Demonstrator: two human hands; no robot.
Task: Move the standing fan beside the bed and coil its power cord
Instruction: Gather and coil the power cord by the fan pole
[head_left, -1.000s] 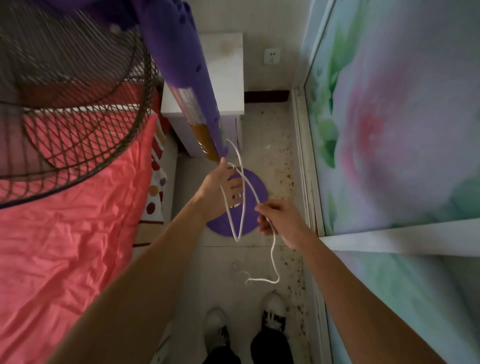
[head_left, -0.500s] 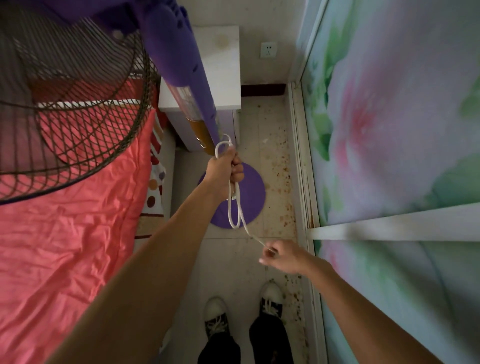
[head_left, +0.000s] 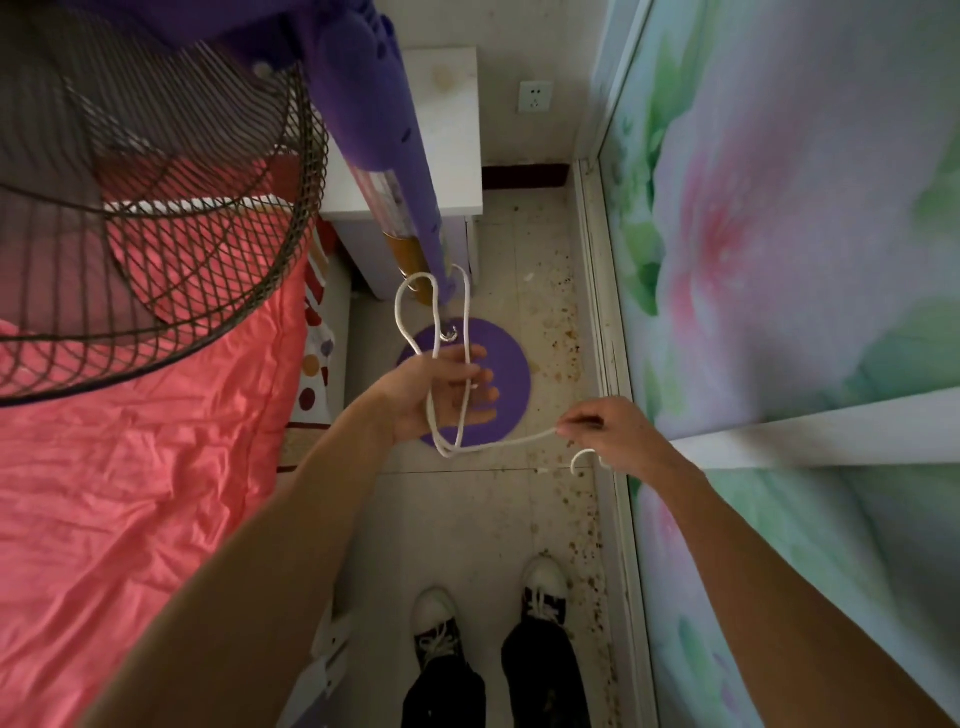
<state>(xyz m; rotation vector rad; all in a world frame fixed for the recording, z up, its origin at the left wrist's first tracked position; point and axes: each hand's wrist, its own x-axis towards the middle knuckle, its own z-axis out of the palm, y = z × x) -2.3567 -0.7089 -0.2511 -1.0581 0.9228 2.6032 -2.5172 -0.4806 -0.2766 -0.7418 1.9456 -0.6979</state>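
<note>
The bed (head_left: 130, 493) with its pink cover lies to the left of the left hand, and the standing fan (head_left: 374, 156) rises just beyond both hands, its purple base (head_left: 498, 364) on the floor directly under the left hand's fingers. So the fan seems already placed beside the bed; the coiling is the step in hand.

The power cord (head_left: 498, 446) hangs in a few long loops over the left hand (head_left: 436, 395), whose fingers are spread wide and flat, not closed around anything. The loops only rest across the palm. The right hand (head_left: 602, 431) is almost closed, pinching the cord between fingertips, and the free end curls out just below it.

The main risk, I think, is that the loops slide off the flat left palm if the right hand pulls sideways too strongly, because nothing clamps them. A hard pull could also tug the fan's pole, since the cord runs up to it. The loops are uneven, so they may tangle when the next turn is laid.
</note>
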